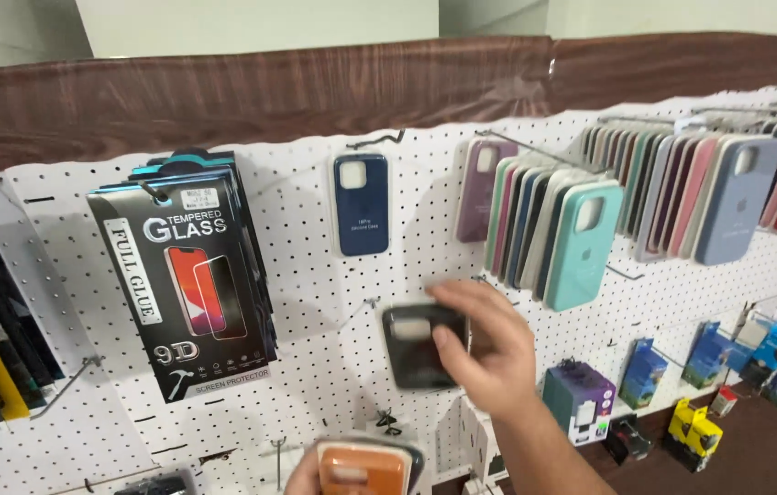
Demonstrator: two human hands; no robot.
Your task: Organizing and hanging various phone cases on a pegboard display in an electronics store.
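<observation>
A single view is given, taken from a camera worn on the head. It is aimed forward and slightly down at a white pegboard wall (315,302), which is seen from close by and at a slant, so that the left part lies nearer and the right part recedes. A brown band (251,92) along the wall's top is caught at the upper edge, the person's own hands at the lower edge.

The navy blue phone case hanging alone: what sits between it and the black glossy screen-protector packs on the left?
Only bare white pegboard between navy case and black packs, head view.
</observation>
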